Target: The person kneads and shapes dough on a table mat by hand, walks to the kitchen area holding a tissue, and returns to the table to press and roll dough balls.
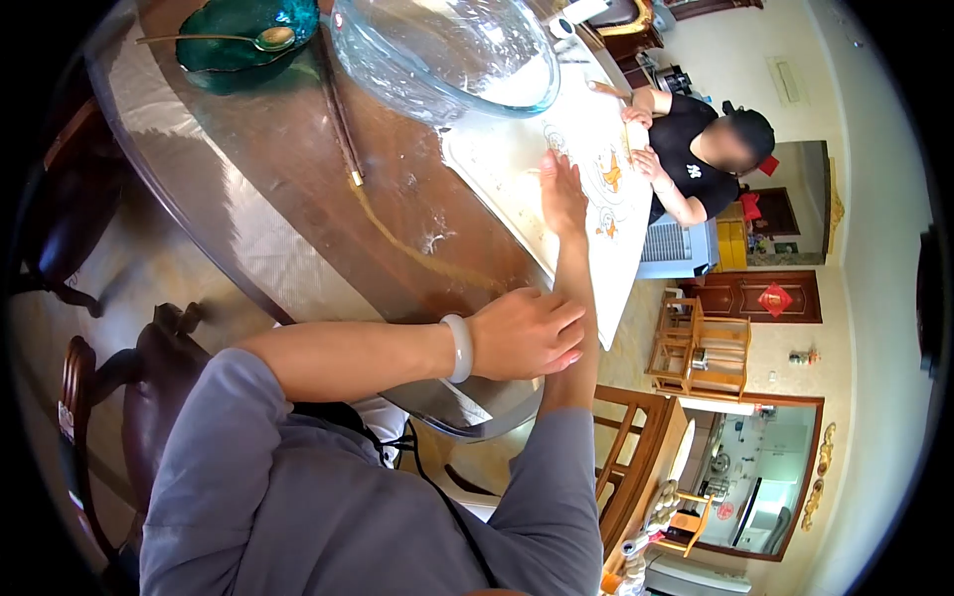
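Observation:
My left hand (527, 335), with a pale bangle (458, 349) at the wrist, lies across my right forearm (575, 278). Its fingers are curled over the forearm near the grey sleeve. My right hand (564, 197) reaches out above or on a white mat (517, 164) with printed orange and grey figures. Its fingers are stretched out, and I see nothing in them. Beyond it stands a large clear glass bowl (447, 70) with whitish smears inside. Whether the right palm touches the mat, I cannot tell.
Across the table a person (686, 159) in black holds a thin light-brown stick over the mat. On the brown tabletop (397, 248) are a green dish (214, 60), a spoon (273, 39), dark chopsticks (338, 109) and white powdery traces. Dark chairs (154, 387) stand by the table edge.

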Available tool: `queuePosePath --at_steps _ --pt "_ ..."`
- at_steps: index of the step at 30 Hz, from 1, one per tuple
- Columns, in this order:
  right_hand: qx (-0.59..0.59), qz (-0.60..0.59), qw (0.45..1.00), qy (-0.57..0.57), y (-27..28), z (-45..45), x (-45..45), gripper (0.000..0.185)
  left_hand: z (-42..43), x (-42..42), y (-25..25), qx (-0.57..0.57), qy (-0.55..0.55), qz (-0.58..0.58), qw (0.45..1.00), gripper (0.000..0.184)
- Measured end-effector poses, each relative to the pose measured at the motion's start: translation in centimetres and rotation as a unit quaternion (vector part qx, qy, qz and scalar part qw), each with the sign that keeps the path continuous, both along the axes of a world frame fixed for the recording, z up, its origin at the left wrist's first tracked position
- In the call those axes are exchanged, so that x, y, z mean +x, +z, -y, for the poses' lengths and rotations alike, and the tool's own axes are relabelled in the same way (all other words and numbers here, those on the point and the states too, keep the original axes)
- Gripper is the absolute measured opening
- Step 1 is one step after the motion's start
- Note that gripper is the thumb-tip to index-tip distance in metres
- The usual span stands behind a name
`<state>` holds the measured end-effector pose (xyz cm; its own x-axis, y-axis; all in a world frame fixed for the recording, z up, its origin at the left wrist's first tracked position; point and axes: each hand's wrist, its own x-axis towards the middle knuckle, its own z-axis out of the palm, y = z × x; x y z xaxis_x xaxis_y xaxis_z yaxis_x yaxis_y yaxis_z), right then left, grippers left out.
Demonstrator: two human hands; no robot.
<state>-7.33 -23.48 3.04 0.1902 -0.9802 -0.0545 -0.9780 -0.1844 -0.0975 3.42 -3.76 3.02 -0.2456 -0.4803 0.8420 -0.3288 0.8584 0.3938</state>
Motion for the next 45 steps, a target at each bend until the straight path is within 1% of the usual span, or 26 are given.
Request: queuePosePath --at_steps 1,2,4,7,8,10,13,17,20,23,26,28,29,31,34,35,36,37,38,39,40,42,45 --pt "-0.004 0.045 0.999 -0.002 -0.4 1.5 -0.6 0.075 0.1 0.1 -0.1 -0.001 0.0 0.006 1.0 0.025" --pt "-0.022 0.074 0.997 -0.015 -0.7 2.9 -1.2 0.073 0.1 0.1 -0.1 -0.001 0.005 0.007 1.0 0.024" --pt "-0.087 0.063 0.993 -0.038 -0.2 3.2 -0.9 0.07 0.2 0.0 0.0 -0.004 0.011 0.005 1.0 0.024" --pt "-0.096 0.047 0.994 0.037 -1.0 1.6 -0.5 0.065 0.5 0.4 0.1 -0.006 0.01 -0.012 1.0 0.022" --pt "-0.097 0.02 0.992 0.083 -1.2 0.6 -0.8 0.062 0.3 0.5 0.2 -0.004 0.009 -0.011 1.0 0.022" --pt "-0.033 0.097 0.99 0.097 -0.6 -2.9 -0.7 0.059 0.2 0.4 0.3 0.001 0.007 -0.013 1.0 0.021" --pt "-0.042 0.093 0.988 0.117 0.2 -8.2 -0.4 0.058 0.0 -0.3 -0.3 0.011 -0.017 -0.011 1.0 0.021" --pt "-0.062 0.06 0.978 0.188 -0.4 -13.0 -1.1 0.061 -0.3 -0.4 -0.3 -0.02 -0.026 -0.024 0.999 0.022" --pt "-0.05 0.076 0.98 0.176 -0.1 -12.9 -0.8 0.062 -0.6 -0.7 -0.4 -0.008 -0.047 -0.023 0.999 0.023" --pt "-0.078 0.052 0.987 0.13 -0.8 -8.6 -0.3 0.062 -1.1 -0.7 -0.4 0.011 -0.058 -0.018 0.998 0.023" --pt "-0.09 0.001 0.993 0.074 -1.8 -2.3 -0.6 0.065 -0.8 -0.6 -0.2 -0.001 -0.041 -0.03 0.999 0.024" --pt "-0.056 -0.002 0.998 0.022 -1.6 1.1 -0.3 0.07 -0.6 -0.6 -0.2 -0.01 -0.026 -0.031 0.999 0.024" --pt "-0.057 0.01 0.998 0.005 -1.4 2.3 -0.2 0.072 -0.5 -0.7 -0.5 -0.011 -0.014 -0.012 1.0 0.025" --pt "-0.072 0.049 0.996 -0.023 -0.9 3.9 -0.4 0.073 -0.5 -0.5 -0.5 -0.011 0.005 0.001 1.0 0.025" --pt "-0.075 0.02 0.996 -0.037 -1.0 3.8 -0.1 0.073 -0.1 -0.2 -0.3 -0.018 0.014 0.013 1.0 0.025" --pt "-0.074 0.018 0.997 -0.02 -1.4 2.9 -0.2 0.073 0.1 -0.1 -0.2 -0.02 0.016 0.015 1.0 0.025" --pt "-0.045 0.003 0.999 0.022 -1.2 1.7 -0.3 0.07 0.2 0.0 -0.2 -0.019 0.012 0.009 1.0 0.024" --pt "-0.048 0.036 0.997 0.047 -1.3 0.3 -0.6 0.067 0.2 0.0 -0.2 -0.018 0.007 0.001 1.0 0.024" --pt "-0.051 0.069 0.994 0.071 -1.6 -1.2 -0.9 0.065 0.1 -0.1 -0.2 -0.017 0.002 -0.007 1.0 0.024" --pt "-0.073 0.062 0.991 0.092 -1.8 -2.7 -1.2 0.064 -0.2 0.0 -0.1 0.012 -0.012 0.009 1.0 0.024" --pt "-0.094 0.054 0.988 0.112 -1.7 -4.5 -1.2 0.063 -0.3 -0.1 -0.2 0.008 -0.015 0.005 1.0 0.024" --pt "-0.084 0.066 0.987 0.121 -1.1 -8.4 -0.7 0.065 -0.3 -0.5 -0.4 0.003 -0.023 -0.003 1.0 0.024" --pt "-0.095 0.051 0.977 0.186 -0.4 -12.8 -0.5 0.067 -0.3 -0.6 -0.6 -0.03 -0.036 -0.024 0.999 0.023"
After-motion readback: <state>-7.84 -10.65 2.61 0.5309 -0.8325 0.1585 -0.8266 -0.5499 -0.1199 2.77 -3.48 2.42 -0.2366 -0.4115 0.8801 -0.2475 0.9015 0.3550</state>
